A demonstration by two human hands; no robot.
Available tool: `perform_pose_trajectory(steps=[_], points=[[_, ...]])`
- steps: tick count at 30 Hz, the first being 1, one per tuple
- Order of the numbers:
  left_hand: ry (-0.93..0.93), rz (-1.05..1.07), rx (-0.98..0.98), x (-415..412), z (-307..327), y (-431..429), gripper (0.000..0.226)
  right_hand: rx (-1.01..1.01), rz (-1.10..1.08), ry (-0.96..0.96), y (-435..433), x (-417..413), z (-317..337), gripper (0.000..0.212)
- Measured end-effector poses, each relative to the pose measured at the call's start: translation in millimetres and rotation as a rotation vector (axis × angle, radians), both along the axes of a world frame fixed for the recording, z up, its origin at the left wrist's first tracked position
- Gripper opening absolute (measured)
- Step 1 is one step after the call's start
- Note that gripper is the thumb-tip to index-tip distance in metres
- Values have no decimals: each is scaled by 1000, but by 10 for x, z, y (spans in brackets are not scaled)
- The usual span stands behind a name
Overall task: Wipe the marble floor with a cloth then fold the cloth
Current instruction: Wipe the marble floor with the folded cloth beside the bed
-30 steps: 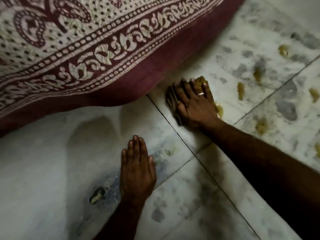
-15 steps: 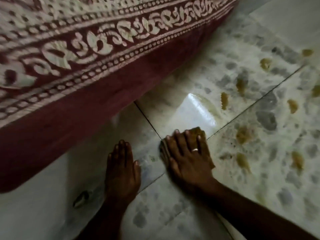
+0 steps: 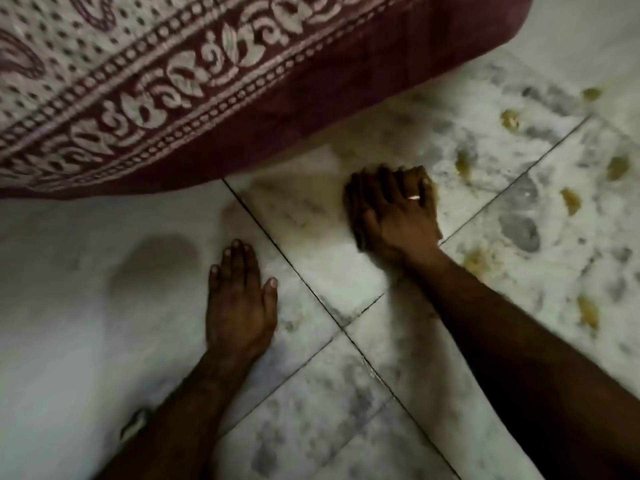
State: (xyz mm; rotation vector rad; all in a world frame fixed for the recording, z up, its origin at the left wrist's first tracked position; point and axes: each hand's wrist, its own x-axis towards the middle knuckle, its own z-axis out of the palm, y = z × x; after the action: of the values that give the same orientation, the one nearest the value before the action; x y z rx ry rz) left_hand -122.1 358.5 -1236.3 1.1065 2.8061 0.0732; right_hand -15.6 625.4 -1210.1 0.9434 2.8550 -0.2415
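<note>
My right hand point(image 3: 391, 216), with a ring on one finger, presses flat on a small brownish-yellow cloth point(image 3: 420, 174) on the white marble floor point(image 3: 311, 237). Only the cloth's far edge shows past my fingertips; the rest lies under my palm. The hand is blurred. My left hand point(image 3: 239, 299) lies flat on the floor to the near left, fingers together, holding nothing. It is about a hand's width from the right hand, across a tile joint.
A maroon and white patterned bedspread point(image 3: 173, 81) hangs over the floor at the top left, close to my right hand. Yellow-brown and grey marks point(image 3: 569, 200) dot the tiles to the right. A small dark object point(image 3: 133, 426) lies by my left forearm.
My right hand slid the cloth from near the bedspread toward me, then out again to the right. The left hand stayed planted on the floor. The view shifted.
</note>
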Motion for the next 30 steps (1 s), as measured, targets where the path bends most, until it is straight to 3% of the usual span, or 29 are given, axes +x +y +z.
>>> perform_pose_trajectory(steps=[3,7,14,17,22,30], points=[[-55,-63,17,-115,48,98,72,88,-109,-57,53,419,-44,65],[-79,-206,68,-456,29,617,73,43,-271,-38,-334,862,-36,64],[-18,-235,45,-582,-95,993,73,-10,-40,-8,-771,522,-45,66],[-16,-285,40,-578,-48,1032,70,-32,59,20,-568,95,-66,64],[-24,-360,61,-572,-20,1040,67,9,8,1,-12,-308,-61,63],[1,-371,89,-586,10,1032,65,70,-274,-13,779,302,-69,63]])
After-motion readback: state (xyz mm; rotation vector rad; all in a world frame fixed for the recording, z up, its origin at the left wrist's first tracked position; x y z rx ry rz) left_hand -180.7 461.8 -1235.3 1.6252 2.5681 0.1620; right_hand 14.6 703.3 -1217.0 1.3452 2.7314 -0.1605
